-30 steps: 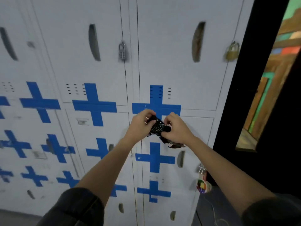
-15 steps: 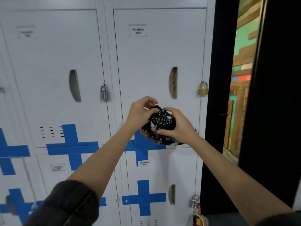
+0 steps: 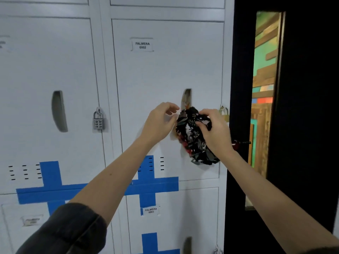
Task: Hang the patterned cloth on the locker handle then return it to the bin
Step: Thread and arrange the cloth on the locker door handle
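The patterned cloth (image 3: 192,133), black with leaf and red prints, is bunched up against the white locker door labelled PALMERA 0002. It sits right over the lower part of the recessed handle (image 3: 187,97), whose top still shows above it. My right hand (image 3: 214,132) grips the bundle from the right side. My left hand (image 3: 160,121) is at the cloth's left edge, thumb touching it and fingers curled near the handle slot; whether it pinches the fabric is unclear. No bin is visible.
A brass padlock (image 3: 224,112) hangs just right of the cloth, partly behind my right hand. The neighbouring locker has a grey combination padlock (image 3: 98,121) and its own handle (image 3: 59,110). A black door frame (image 3: 240,107) borders the lockers on the right.
Both hands have carried the bunched cloth up and to the right, from the blue cross area to the handle of the upper locker. The view has risen with them.
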The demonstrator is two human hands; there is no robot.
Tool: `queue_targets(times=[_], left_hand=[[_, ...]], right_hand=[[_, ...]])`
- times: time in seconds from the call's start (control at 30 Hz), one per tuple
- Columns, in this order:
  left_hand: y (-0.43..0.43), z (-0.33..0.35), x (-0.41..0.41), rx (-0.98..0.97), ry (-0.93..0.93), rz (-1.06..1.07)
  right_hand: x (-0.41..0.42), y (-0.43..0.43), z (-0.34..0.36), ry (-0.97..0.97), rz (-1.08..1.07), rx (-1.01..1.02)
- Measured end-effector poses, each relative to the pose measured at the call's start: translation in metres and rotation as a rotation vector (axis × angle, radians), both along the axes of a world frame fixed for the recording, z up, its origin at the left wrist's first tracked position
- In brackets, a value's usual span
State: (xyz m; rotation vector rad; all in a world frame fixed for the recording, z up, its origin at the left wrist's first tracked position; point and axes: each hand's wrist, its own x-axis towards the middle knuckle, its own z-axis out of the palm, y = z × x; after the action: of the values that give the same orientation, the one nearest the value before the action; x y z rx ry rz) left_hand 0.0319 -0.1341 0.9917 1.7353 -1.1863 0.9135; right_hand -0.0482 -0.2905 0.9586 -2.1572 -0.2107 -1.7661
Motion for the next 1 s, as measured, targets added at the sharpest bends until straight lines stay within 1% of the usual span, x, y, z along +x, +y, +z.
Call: queue_targets(times=[0.07,0.1,0.23,0.4,0.47,0.6,0.67,0.9,1.0], left_hand=[[-0.003,0.001,0.013,0.012,-0.159,0.17],[-0.004,0.001,0.019,0.011,-0.223,0.24],[-0.009,-0.002,0.034,0.073,-0.357,0.374],[-0.01,-0.011,0.045,0.089,-0.396,0.471],[-0.01,-0.013,0.047,0.088,-0.414,0.49],[-0.01,-0.014,0.047,0.066,-0.395,0.466],[-0.01,-0.014,0.047,0.086,-0.4,0.471],[-0.004,-0.011,0.046,0.161,-0.39,0.46],[-0.004,-0.011,0.045,0.175,-0.411,0.474]], right_hand=[[0.007,-0.01,0.005,-0.106,-0.056,-0.134],[0.011,-0.014,0.007,-0.126,-0.077,-0.187],[0.028,-0.016,0.004,-0.098,-0.134,-0.292],[0.037,-0.009,-0.018,-0.106,-0.244,-0.297],[0.037,-0.008,-0.018,-0.106,-0.218,-0.267],[0.04,-0.003,0.014,-0.148,-0.098,-0.149],[0.044,0.001,0.023,-0.151,-0.081,-0.155],[0.052,0.005,0.01,-0.136,-0.069,-0.186],[0.049,0.005,0.005,-0.101,-0.055,-0.236]])
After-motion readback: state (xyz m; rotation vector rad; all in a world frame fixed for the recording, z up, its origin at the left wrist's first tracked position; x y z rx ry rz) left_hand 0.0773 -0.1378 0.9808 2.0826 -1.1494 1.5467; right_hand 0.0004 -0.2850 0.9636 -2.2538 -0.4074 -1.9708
